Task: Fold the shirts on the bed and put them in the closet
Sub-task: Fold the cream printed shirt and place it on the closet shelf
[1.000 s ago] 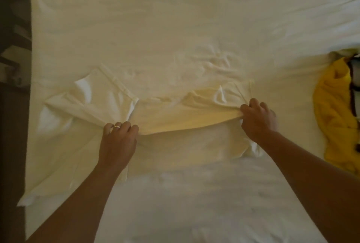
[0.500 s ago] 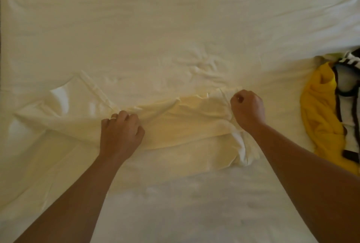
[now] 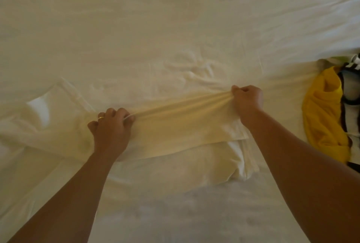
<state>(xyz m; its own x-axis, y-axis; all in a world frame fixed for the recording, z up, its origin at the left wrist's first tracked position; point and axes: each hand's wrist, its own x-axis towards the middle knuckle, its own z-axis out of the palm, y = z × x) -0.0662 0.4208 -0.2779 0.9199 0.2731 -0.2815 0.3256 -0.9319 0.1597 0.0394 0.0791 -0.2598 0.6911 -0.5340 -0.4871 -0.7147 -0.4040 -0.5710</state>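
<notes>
Left hand, right hand: arms outstretched, fingers curled, pinching cream shirt fold, cloth taut between both grips.

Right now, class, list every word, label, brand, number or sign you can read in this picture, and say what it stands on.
None can be read.
White shirt, gripped by left hand and right hand: no print or tag shows.
Yellow shirt: plain.
Striped garment: stripes only, no lettering.
Bed: no marks.
</notes>
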